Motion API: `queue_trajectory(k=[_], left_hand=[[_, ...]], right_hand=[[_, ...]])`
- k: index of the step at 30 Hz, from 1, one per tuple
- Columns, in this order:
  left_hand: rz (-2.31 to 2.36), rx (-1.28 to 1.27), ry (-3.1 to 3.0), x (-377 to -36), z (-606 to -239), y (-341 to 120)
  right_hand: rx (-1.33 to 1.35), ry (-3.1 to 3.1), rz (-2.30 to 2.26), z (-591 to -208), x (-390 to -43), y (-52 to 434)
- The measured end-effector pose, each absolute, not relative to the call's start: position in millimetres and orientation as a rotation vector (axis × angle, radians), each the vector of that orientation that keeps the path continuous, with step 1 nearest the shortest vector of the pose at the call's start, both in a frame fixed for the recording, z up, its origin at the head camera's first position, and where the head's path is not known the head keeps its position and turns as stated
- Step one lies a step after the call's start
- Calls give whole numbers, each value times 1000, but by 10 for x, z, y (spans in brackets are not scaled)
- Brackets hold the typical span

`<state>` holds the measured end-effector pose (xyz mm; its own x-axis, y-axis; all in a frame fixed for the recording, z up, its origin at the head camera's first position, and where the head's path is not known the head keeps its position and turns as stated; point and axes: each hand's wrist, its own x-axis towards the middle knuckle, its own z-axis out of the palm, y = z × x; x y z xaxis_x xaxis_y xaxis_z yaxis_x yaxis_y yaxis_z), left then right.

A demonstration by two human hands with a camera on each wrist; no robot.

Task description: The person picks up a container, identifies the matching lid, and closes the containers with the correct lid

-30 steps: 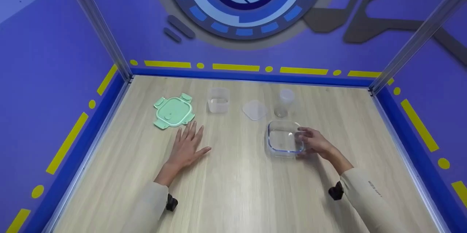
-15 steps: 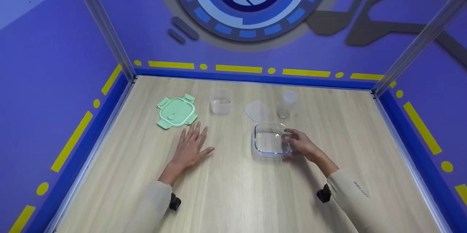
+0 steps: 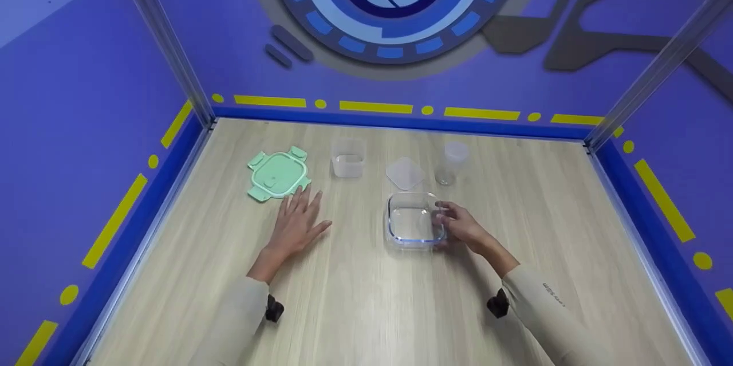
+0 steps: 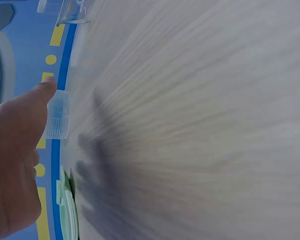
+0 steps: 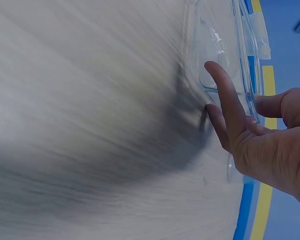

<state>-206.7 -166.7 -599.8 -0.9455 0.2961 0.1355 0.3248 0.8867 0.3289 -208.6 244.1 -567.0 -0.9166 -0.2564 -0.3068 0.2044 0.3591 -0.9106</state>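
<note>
Clear glass, square with rounded corners and a blue-tinted rim: that is the dish [image 3: 415, 221] your right hand [image 3: 461, 227] grips by its right wall, fingers [image 5: 229, 102] against the outside and thumb curled over the rim. It sits on the pale wood-grain desk [image 3: 366, 297] near the middle, slid leftward from where it stood a second ago. Your left hand [image 3: 296, 221] lies flat on the desk, fingers spread and straight, just short of the mint-green clip lid [image 3: 278, 174]. Along the far side stand a frosted plastic tub [image 3: 347, 164], a translucent flat lid [image 3: 405, 173] touching the dish's far edge, and a small clear cup [image 3: 451, 162]. Purple walls with yellow dashes and a blue border enclose the desk.
</note>
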Motion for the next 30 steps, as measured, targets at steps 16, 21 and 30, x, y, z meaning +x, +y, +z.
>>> queue_trajectory(k=[16, 21, 30], left_hand=[[-1175, 264, -2788, -2482, -5662, -2192], [-1441, 680, -2631, -2594, -5650, -2360], [-1911, 1063, -2424, -2616, -5572, -2448]], right_hand=[[-10, 2239, -1599, -5749, -2130, 2369], [6, 2199, -1638, -5757, -2116, 2382], [20, 2191, -1642, -5761, -2116, 2392]])
